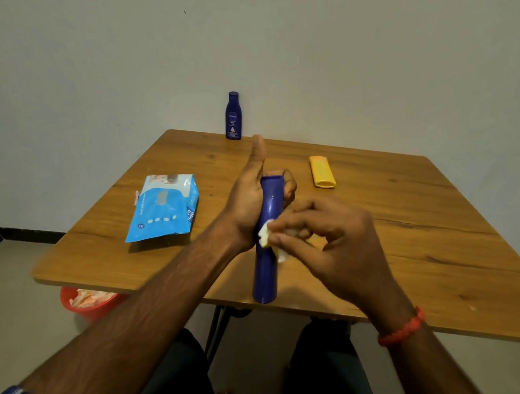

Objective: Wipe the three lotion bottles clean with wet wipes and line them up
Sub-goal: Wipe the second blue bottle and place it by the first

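My left hand [248,195] grips the far end of a tall dark blue lotion bottle [267,260], which tilts over the table with its other end toward me; the thumb sticks up. My right hand [331,240] pinches a crumpled white wet wipe [266,233] against the bottle's middle. A small dark blue lotion bottle [232,116] stands upright at the table's far edge by the wall. A yellow lotion bottle [322,171] lies flat on the table to the right.
A blue wet-wipe pack [162,208] lies on the left of the wooden table [435,241]. A red bin [86,302] with used wipes sits on the floor under the table's left edge. My knees are below the near edge.
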A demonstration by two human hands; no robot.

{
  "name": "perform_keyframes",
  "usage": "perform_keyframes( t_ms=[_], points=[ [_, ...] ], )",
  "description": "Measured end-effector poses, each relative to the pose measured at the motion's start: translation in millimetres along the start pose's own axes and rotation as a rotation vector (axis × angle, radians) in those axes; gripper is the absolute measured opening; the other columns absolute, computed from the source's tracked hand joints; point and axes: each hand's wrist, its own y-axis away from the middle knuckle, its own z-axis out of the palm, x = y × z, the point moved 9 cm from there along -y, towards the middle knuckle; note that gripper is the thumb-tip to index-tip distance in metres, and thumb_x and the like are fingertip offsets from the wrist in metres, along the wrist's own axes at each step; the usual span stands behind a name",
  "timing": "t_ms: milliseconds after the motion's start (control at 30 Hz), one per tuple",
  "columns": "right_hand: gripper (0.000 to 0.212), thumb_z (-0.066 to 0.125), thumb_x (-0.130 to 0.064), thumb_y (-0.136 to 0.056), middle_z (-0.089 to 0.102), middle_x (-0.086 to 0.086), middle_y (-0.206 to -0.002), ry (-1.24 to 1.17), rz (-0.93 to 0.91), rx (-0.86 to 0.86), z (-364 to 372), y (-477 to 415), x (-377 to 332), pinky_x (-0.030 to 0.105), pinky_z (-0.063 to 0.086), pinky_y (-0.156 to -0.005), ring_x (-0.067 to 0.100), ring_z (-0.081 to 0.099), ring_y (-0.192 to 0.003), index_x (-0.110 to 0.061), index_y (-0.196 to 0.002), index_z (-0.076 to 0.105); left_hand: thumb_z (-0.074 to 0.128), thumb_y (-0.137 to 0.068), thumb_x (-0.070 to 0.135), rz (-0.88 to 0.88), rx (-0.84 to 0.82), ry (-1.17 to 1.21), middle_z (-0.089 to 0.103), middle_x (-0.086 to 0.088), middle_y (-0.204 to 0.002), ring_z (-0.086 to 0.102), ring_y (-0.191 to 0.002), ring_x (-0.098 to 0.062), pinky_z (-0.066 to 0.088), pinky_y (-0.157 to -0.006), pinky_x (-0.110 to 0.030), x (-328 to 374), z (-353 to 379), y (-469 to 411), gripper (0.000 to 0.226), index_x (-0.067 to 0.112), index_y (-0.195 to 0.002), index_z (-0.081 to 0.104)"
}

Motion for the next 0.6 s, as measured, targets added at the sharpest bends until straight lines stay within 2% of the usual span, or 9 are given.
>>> perform_keyframes(
  t_ms=[67, 133, 200, 300, 400, 467, 533, 600],
  points=[
    [0.015, 0.075, -0.016, -0.084, 0.070, -0.001, -0.094, 0.065, 0.036, 0.133, -12.1, -13.3, 3.2, 0.013, 0.049, -0.073, 0.005, 0.062, -0.085, -0.013, -0.099, 0.076, 0.011, -0.092, 0.073, 0.017, -0.006, -0.002, 0.048, 0.000, -0.051, 0.046, -0.047, -0.011, 0.042, -0.054, -0.023, 0.2, 2.5, 2.3, 0.080, 0.011, -0.061, 0.050],
    [0.014, 0.074, -0.015, -0.086, 0.069, 0.000, -0.093, 0.097, 0.086, 0.221, -19.2, -22.9, 7.0, 0.010, 0.047, -0.072, 0.005, 0.061, -0.084, -0.013, -0.099, 0.075, 0.004, -0.091, 0.073, 0.039, 0.005, -0.036, 0.054, -0.001, -0.055, 0.052, -0.053, -0.011, 0.044, -0.061, -0.025, 0.7, 4.8, 5.5, 0.089, 0.013, -0.059, 0.061],
    [0.014, 0.073, -0.015, -0.087, 0.069, -0.001, -0.094, 0.117, 0.115, 0.242, -18.3, -27.1, 6.4, 0.008, 0.046, -0.073, 0.004, 0.060, -0.085, -0.014, -0.101, 0.075, -0.003, -0.090, 0.072, 0.045, 0.002, -0.030, 0.058, 0.000, -0.054, 0.055, -0.051, -0.008, 0.046, -0.057, -0.022, 1.1, 6.4, 7.2, 0.094, 0.017, -0.055, 0.066],
    [0.017, 0.069, -0.018, -0.087, 0.066, -0.001, -0.101, 0.146, 0.060, 0.131, -3.3, -21.6, -5.6, 0.009, 0.047, -0.080, 0.003, 0.058, -0.093, -0.015, -0.103, 0.074, -0.005, -0.085, 0.077, 0.036, 0.002, 0.003, 0.049, 0.002, -0.048, 0.048, -0.045, -0.007, 0.043, -0.046, -0.017, 3.1, 2.9, 6.1, 0.090, 0.012, -0.058, 0.053],
    [0.019, 0.067, -0.026, -0.085, 0.065, -0.005, -0.102, 0.092, -0.038, -0.130, 19.1, -1.0, -15.8, 0.012, 0.048, -0.082, 0.001, 0.058, -0.095, -0.018, -0.100, 0.075, -0.001, -0.068, 0.086, 0.018, -0.061, 0.029, 0.045, 0.001, -0.048, 0.040, -0.044, -0.008, 0.036, -0.045, -0.017, 0.8, -0.9, 1.5, 0.090, 0.009, -0.062, 0.044],
    [0.018, 0.069, -0.027, -0.084, 0.066, -0.010, -0.100, 0.017, -0.028, -0.311, 30.9, 17.0, -13.2, 0.012, 0.049, -0.079, 0.000, 0.060, -0.093, -0.020, -0.098, 0.077, -0.005, -0.068, 0.087, 0.031, -0.060, 0.017, 0.045, 0.000, -0.051, 0.037, -0.048, -0.009, 0.033, -0.048, -0.019, 0.2, -5.9, -1.0, 0.094, 0.008, -0.063, 0.045],
    [0.015, 0.073, -0.022, -0.082, 0.070, -0.010, -0.097, -0.150, 0.066, -0.315, 26.0, 27.8, -5.5, 0.017, 0.053, -0.078, 0.006, 0.065, -0.094, -0.020, -0.096, 0.078, -0.004, -0.072, 0.087, 0.027, -0.058, 0.034, 0.046, 0.001, -0.052, 0.037, -0.049, -0.009, 0.033, -0.049, -0.019, -2.4, -10.7, -3.5, 0.093, 0.008, -0.064, 0.046],
    [0.014, 0.073, -0.017, -0.082, 0.072, -0.006, -0.096, -0.401, 0.206, -0.172, 8.9, 30.4, 6.5, 0.027, 0.057, -0.080, 0.015, 0.068, -0.097, -0.019, -0.095, 0.077, 0.009, -0.073, 0.088, 0.031, -0.053, 0.050, 0.046, 0.000, -0.053, 0.038, -0.049, -0.010, 0.035, -0.050, -0.020, -2.8, -12.6, -4.5, 0.088, 0.009, -0.064, 0.048]
  ],
)
